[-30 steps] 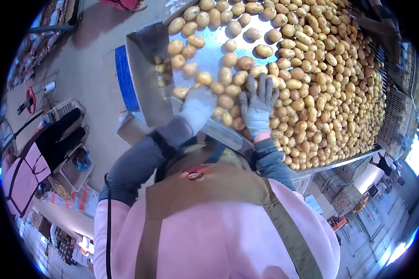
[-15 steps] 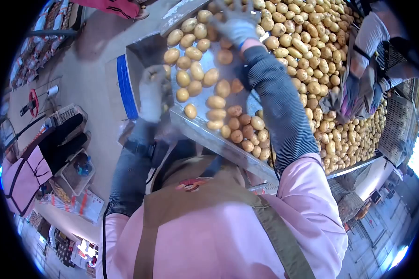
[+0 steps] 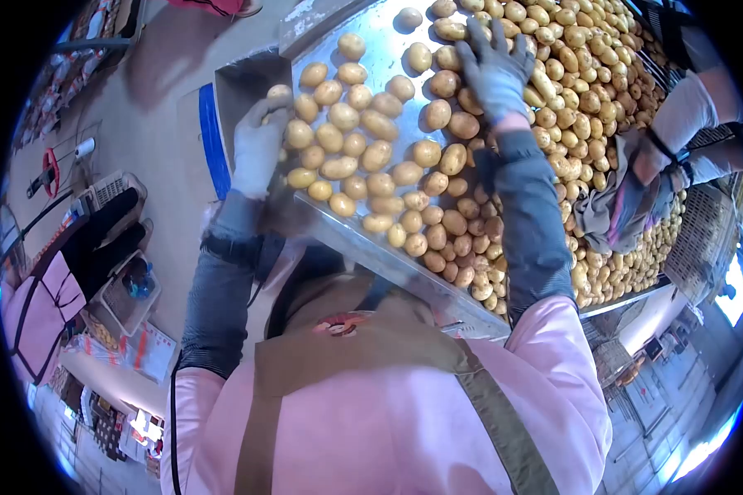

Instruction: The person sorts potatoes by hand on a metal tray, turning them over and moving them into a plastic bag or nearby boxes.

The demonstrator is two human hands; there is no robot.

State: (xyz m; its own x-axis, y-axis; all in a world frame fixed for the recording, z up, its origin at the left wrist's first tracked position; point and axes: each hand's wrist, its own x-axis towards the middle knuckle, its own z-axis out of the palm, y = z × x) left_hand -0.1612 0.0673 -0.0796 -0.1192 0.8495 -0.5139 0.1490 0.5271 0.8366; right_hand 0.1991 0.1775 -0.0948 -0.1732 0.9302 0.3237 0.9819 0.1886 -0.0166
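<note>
Broadly, a metal desk (image 3: 380, 49) takes up the upper middle, its front edge slanting past the person's apron. A dense heap of potatoes (image 3: 582, 115) covers the right side of it. The brown apron (image 3: 404, 346) bears a small reddish emblem. At the right, a co-worker's pale sleeves (image 3: 685, 111) reach over the heap, near a grey plastic crate (image 3: 702, 235). A metal chute (image 3: 252, 78) adjoins the left end of the desk, and a crumpled cloth (image 3: 598, 216) lies on the potatoes below the co-worker's arms. Beside the chute stands a blue strip (image 3: 215, 144). The gloved right hand (image 3: 497, 78) lies palm down at the heap's near edge, its grip loose, fingers spread and closed around nothing. The gloved left hand (image 3: 258, 153) is at the chute, fingers bent inward. Loose potatoes (image 3: 355, 144) lie between both hands. One potato (image 3: 279, 91) shows at the left fingertips; whether that grip has hold of it, I cannot tell.
</note>
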